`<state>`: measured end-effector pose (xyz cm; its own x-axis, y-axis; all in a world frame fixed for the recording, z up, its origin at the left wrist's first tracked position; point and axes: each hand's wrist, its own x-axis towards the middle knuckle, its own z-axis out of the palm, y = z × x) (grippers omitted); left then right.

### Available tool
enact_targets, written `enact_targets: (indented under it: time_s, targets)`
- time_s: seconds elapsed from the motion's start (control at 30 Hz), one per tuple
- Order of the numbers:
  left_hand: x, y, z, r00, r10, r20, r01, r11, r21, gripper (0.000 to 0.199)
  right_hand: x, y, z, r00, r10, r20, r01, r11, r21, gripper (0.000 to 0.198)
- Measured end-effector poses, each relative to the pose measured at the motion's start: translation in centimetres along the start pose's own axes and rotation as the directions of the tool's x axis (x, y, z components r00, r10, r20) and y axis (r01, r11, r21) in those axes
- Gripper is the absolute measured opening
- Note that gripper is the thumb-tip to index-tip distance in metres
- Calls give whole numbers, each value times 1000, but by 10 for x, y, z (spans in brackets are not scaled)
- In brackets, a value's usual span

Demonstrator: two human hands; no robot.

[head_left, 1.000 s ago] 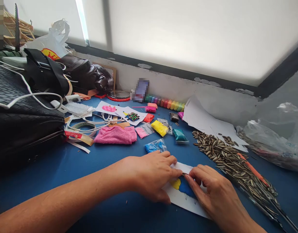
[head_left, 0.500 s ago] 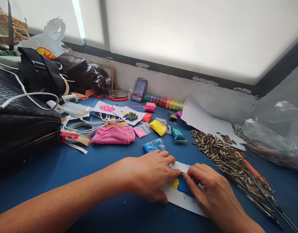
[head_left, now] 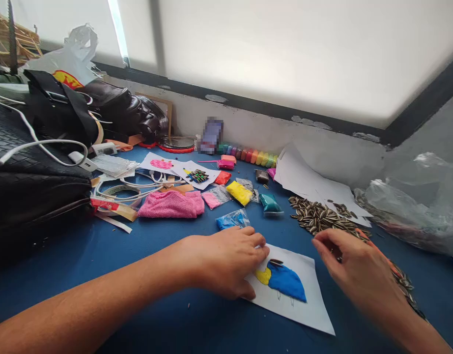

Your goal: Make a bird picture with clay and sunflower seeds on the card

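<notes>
The heap of striped seeds (head_left: 318, 214) lies to the right of and farther off than the white sheet (head_left: 317, 307), and the right hand (head_left: 318, 238) is much the nearer of the two hands to it. The heap's long axis slants from the middle of the worktop (head_left: 167, 314) toward its near right corner, and the right hand covers part of it. That hand is curled, thumb and forefinger tips close together; I cannot tell whether they have hold of a seed or touch the heap.

The left hand (head_left: 230, 265) rests palm down, fingers loosely bent, on the left end of the sheet, with nothing visibly gripped. The sheet lies right of the middle, toward the worktop's near edge, which is out of view. On it a blue shape (head_left: 287, 284) adjoins a yellow patch (head_left: 264, 277), and dark seed slivers (head_left: 276, 262) lie along the blue top edge, roughly left to right.

Just beyond the left hand is a blue packet (head_left: 232, 220); a teal packet (head_left: 270, 204) sits between it and the heap. Loose papers (head_left: 303, 177) lean by the wall at the far edge, a clear plastic bag (head_left: 414, 211) fills the far right corner, and a black bag (head_left: 35, 201) stands along the left side.
</notes>
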<state>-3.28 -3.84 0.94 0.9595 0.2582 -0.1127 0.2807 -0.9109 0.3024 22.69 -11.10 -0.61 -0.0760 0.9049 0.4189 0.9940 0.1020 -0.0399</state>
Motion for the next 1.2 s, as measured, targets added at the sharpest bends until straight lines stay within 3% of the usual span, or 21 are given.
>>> enact_targets:
  time_s: [0.13,0.27,0.57,0.87,1.2]
  targets:
    - [1,2,-2,1000,-15,12,15,1000,12,51,8,35,13,998,28,-51,-31,998,-53,39]
    - [2,1,-1,1000,-19,9,19,1000,8,50,13,45,30,999,-8,-35,5,995,-97,44]
    - [2,0,-2,999,-26,20,26,1000,-2,48,14,43,35,998,-57,-10,55,984,-168,33]
    - [3,-4,2,1000,-25,-15,25,999,-21,43,13,38,32,995,-99,27,101,991,-92,30]
    - [3,-5,2,1000,-24,-17,23,1000,-19,42,4,3,4,997,-48,62,45,998,49,18]
